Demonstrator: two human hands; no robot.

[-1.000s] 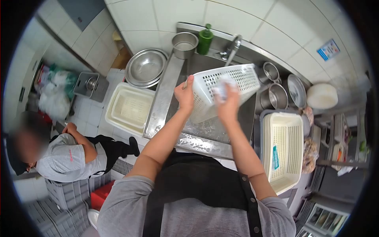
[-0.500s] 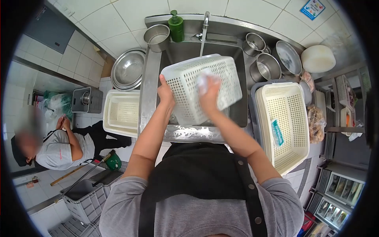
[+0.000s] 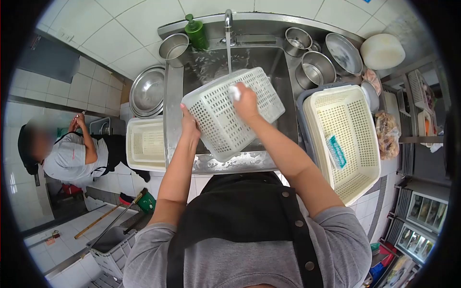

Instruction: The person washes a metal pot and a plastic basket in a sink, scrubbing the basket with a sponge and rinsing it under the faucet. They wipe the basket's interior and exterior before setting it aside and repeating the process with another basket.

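A white perforated plastic basket (image 3: 218, 122) is tilted over the steel sink (image 3: 283, 60), its holed base facing up toward me. My left hand (image 3: 190, 127) grips the basket's left edge, with the thumb on the near side and the other fingers hidden behind it. My right hand (image 3: 248, 103) is closed around a small white wad (image 3: 235, 93), perhaps a cloth or sponge, and presses it on the basket's base. From the tap (image 3: 228, 21) a stream of water runs down behind the basket and splashes in the sink.
Right of the sink stand nested cream baskets (image 3: 357, 93) holding a blue-and-white brush (image 3: 336, 151), with steel pots (image 3: 315, 72) behind. On the left are a green pump bottle (image 3: 196, 33), metal bowls (image 3: 152, 91) and another cream basket (image 3: 145, 143). A co-worker (image 3: 72, 153) stands farther left.
My right hand has moved with the white wad toward the upper middle of the basket's base. The basket has tilted, showing more of its base. My view has shifted slightly.
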